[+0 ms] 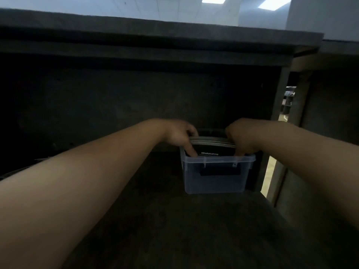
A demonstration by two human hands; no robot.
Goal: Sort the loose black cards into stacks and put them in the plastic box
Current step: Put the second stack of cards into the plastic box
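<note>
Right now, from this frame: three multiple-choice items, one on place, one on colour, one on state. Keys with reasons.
1. Where does the plastic box stand?
A. On the dark shelf, toward its right side
B. On the floor
C. On top of the cabinet

2. What colour are the box's walls?
A. Opaque red
B. Clear
C. Solid black

3. How is the stack of black cards held?
A. Lying loose on the shelf
B. Gripped at its ends by the left hand and the right hand, partly down in the box
C. In one hand alone, well away from the box

Answers:
1 A: the box sits on the shelf board, right of centre.
2 B: dark shapes show through its walls.
3 B: fingers of both hands curl round the stack's ends at the rim.
</note>
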